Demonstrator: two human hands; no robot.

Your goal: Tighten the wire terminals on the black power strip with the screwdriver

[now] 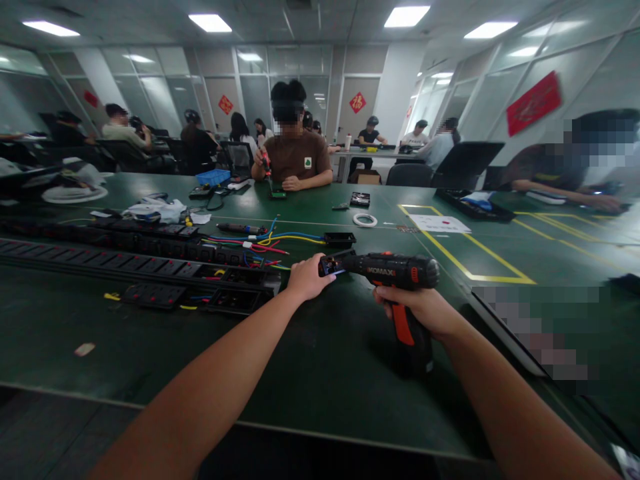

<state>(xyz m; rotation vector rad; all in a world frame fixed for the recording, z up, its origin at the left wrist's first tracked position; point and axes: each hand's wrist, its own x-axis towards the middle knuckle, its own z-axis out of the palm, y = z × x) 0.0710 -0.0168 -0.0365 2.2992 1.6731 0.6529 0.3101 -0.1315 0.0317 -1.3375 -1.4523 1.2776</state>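
My right hand (pixel 417 305) is wrapped round the grip of a black and orange cordless drill (pixel 400 270), held level with its nose pointing left. My left hand (pixel 309 277) is closed on a small black electrical housing (pixel 331 266), with some inner parts showing. The drill's tip is right at this housing; whether it touches a screw I cannot make out. Just beyond lies an open black box (pixel 340 239) with blue, yellow and red wires (pixel 285 237) running from it. Long black power strips (pixel 100 260) lie to the left of my left hand.
A loose socket panel (pixel 153 296) lies near the strips. Behind them are a pen-shaped electric screwdriver (pixel 241 229), a white tape roll (pixel 365 220) and plastic bags (pixel 155 210). A co-worker (pixel 295 153) sits opposite with a red tool. Yellow tape (pixel 500 267) marks the right side.
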